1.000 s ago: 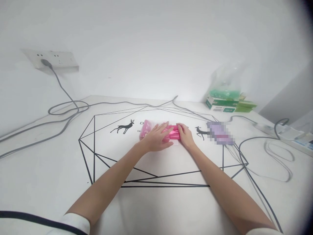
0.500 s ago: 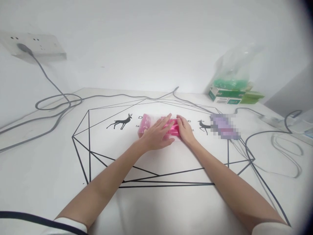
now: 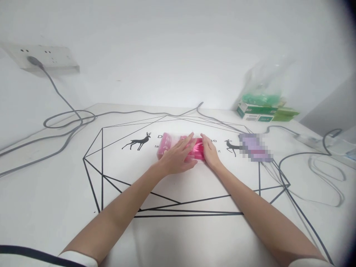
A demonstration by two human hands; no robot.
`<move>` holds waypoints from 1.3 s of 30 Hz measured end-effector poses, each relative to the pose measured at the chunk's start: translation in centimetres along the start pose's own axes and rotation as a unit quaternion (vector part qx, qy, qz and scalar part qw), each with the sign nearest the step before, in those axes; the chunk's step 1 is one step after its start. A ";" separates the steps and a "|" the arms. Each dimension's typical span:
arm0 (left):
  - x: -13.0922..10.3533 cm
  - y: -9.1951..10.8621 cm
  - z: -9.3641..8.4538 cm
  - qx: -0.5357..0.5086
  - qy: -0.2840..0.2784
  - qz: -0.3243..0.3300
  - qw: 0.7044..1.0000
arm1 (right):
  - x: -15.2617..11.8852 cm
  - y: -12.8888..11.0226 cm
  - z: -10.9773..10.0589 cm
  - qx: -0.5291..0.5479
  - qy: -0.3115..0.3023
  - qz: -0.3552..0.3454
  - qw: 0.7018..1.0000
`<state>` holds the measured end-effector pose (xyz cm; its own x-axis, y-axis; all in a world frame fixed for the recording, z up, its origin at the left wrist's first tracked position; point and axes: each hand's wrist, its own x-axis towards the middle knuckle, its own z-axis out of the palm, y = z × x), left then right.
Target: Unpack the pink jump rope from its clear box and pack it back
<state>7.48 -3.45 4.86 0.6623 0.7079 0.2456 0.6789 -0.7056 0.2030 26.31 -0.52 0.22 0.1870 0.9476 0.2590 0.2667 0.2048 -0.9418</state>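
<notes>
A clear plastic box (image 3: 164,145) with bright pink contents lies on the white tabletop in front of me. Over its middle rests my left hand (image 3: 179,155), palm down, fingers stretched and spread, the thumb toward the near side. My right hand (image 3: 210,152) stands on edge against the box's right end, its fingers straight and not wrapped round anything. Between the hands shows a shiny pink bundle (image 3: 198,147), whose kind I cannot make out. Part of the box is hidden under my left hand.
A pixelated purple object (image 3: 255,147) lies to the right. Green-and-white boxes (image 3: 257,111) and a clear bag with green contents (image 3: 261,97) stand at the back right. Grey cables (image 3: 65,126) run along the left, back and right. A wall socket (image 3: 52,57) holds a plug.
The view has tilted up slightly, so everything sits a little lower. My hands keep nearly the same place on the box, and slightly more of the pink bundle shows between them.
</notes>
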 end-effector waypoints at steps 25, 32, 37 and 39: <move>0.0 -0.3 0.3 -0.007 0.026 0.012 1.000 | -0.4 -0.9 0.7 -0.077 -0.074 -0.013 0.994; 0.2 -0.3 0.3 -0.008 0.035 0.029 0.999 | -0.5 -1.5 1.0 -0.008 -0.048 0.040 0.998; 0.2 -0.5 0.4 -0.027 0.038 0.035 0.998 | -0.5 -1.2 1.8 0.018 -0.058 0.006 0.998; 0.2 -0.4 0.3 -0.025 0.033 0.037 0.998 | -0.5 -1.0 2.0 0.024 -0.063 -0.010 0.998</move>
<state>7.46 -2.96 4.51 0.6865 0.6508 0.3243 0.6107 -0.7581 0.2286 24.09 -0.70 0.59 0.0612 0.9661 0.2508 0.2227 0.2317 -0.9470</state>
